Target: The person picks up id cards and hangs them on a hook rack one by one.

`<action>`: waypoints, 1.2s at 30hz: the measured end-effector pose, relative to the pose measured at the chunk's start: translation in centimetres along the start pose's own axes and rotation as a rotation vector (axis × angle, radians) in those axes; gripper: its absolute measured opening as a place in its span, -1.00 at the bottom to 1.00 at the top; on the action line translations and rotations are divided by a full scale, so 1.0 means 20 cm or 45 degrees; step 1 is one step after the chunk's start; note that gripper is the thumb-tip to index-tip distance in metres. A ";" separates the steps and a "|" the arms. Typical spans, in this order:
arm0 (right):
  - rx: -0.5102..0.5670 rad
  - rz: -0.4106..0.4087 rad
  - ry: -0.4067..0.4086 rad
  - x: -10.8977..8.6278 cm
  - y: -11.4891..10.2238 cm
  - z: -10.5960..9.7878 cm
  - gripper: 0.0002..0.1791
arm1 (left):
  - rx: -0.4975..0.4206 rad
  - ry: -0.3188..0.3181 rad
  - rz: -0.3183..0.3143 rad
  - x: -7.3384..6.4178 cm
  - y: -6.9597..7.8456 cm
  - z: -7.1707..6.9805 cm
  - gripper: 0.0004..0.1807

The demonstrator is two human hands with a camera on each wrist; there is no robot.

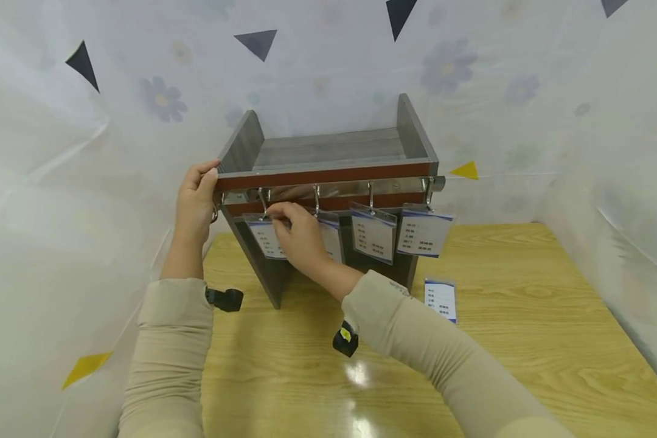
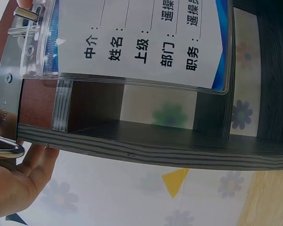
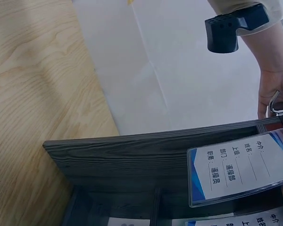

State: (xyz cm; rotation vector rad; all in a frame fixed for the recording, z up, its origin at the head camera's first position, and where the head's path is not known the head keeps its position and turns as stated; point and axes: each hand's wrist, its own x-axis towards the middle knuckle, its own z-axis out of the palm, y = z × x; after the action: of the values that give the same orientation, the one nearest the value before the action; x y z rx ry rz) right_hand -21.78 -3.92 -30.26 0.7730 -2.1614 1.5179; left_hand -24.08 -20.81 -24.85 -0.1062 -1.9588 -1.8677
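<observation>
My left hand (image 1: 193, 201) grips the left front corner of a grey wooden shelf unit (image 1: 328, 148), beside a bare hook (image 2: 8, 149) at the rail's end. At the second hook from the left, my right hand (image 1: 305, 242) pinches the top edge of a clear-sleeved name badge (image 1: 265, 240), which hangs by its slot there. Its printed card faces outward in the left wrist view. More badges hang rightward along the metal rail: one (image 1: 331, 237) partly behind my right hand, then another (image 1: 373, 237) and a last one (image 1: 424, 234) at the right end.
A loose badge (image 1: 440, 300) lies on the wood-grain table (image 1: 525, 316), right of the unit. White sheeting (image 1: 328, 73) with flowers and pennants rises behind and at both sides. Each wrist carries a small black camera, such as the left one (image 1: 227, 299).
</observation>
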 end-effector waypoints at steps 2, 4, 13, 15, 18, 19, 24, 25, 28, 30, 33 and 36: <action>0.032 -0.024 0.016 0.00 0.00 -0.01 -0.81 | 0.016 0.001 0.002 0.00 0.00 0.00 -0.73; 0.056 -0.043 0.026 0.00 0.00 -0.01 -0.81 | 0.028 0.001 0.003 0.00 0.01 0.00 -0.73; 0.116 -0.010 0.026 -0.01 -0.04 -0.04 -0.77 | 0.015 0.005 -0.009 0.00 0.00 0.00 -0.75; 0.159 0.014 0.020 -0.02 -0.05 -0.05 -0.77 | 0.004 -0.006 -0.008 0.00 0.00 0.00 -0.75; 0.220 0.041 0.013 -0.03 -0.07 -0.06 -0.75 | -0.011 -0.021 -0.007 0.00 0.00 0.00 -0.74; 0.235 0.046 0.009 -0.04 -0.07 -0.07 -0.75 | -0.012 -0.023 -0.008 0.00 0.00 0.00 -0.74; 0.314 0.025 0.013 -0.05 -0.11 -0.10 -0.74 | 0.019 -0.015 -0.018 0.00 0.01 0.00 -0.71; 0.333 0.018 0.015 -0.06 -0.11 -0.11 -0.74 | 0.027 -0.013 -0.021 0.00 0.01 0.00 -0.70; 0.377 -0.012 0.019 -0.06 -0.12 -0.13 -0.74 | 0.052 -0.008 -0.024 0.00 0.01 0.00 -0.68; 0.406 -0.020 0.013 -0.07 -0.13 -0.15 -0.73 | 0.055 -0.005 -0.026 0.00 0.01 0.00 -0.68; 0.434 -0.016 0.008 -0.08 -0.15 -0.17 -0.73 | 0.075 -0.006 -0.023 0.00 0.01 0.00 -0.68; 0.448 -0.017 0.006 -0.10 -0.16 -0.20 -0.73 | 0.094 -0.004 -0.019 0.00 0.01 -0.01 -0.68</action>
State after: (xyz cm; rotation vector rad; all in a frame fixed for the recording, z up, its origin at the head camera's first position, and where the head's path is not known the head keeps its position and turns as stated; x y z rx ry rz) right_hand -18.20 -0.64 -27.76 0.8886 -1.9034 1.9184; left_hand -23.90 -20.92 -24.60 -0.0723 -2.0330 -1.8032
